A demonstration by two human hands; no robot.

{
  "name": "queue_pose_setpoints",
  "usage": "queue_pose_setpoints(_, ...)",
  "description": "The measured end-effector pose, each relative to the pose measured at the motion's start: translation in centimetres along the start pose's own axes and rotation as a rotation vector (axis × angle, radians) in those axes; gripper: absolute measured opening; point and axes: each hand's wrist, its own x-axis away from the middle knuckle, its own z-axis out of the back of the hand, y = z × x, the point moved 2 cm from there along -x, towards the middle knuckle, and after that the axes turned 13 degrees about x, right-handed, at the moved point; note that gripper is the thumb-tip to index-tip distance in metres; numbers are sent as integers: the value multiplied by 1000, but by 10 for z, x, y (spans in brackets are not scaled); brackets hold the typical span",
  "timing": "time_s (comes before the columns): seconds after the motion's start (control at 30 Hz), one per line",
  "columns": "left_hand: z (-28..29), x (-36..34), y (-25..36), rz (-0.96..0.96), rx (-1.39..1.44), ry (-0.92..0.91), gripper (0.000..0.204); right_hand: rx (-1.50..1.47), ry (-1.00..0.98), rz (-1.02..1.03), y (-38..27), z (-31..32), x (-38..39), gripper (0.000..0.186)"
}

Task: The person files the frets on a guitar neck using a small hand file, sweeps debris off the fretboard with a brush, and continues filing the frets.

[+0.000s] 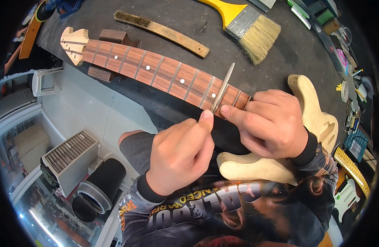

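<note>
Both hands pinch a thin metal file [222, 86] laid across the guitar neck [156, 72] on the desk [288, 49] — left hand [181, 154] and right hand [270, 123], each grip closed on its near end.

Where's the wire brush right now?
In the head view the wire brush lies at the top centre of the bench, just beyond the guitar neck and left of the yellow paintbrush.

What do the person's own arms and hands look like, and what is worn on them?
The left hand and the right hand are both bare, with no gloves. Each forearm has a long printed sleeve in grey, black and orange, ending in a plain black cuff at the wrist.
</note>
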Motion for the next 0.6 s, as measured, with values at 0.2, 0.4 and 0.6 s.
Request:
queue_pose_setpoints(0.2, 12, 25, 6, 70, 14, -53, 53, -7, 41, 9, -1, -1, 0, 53)
queue_pose_setpoints(0.4, 5, 4, 0, 25, 17, -66, 52, 8, 15, -10, -2, 0, 0, 53)
queue_pose_setpoints(0.6, 7, 16, -2, 13, 27, -30, 51, -14, 35, -2, -2, -2, -2, 52)
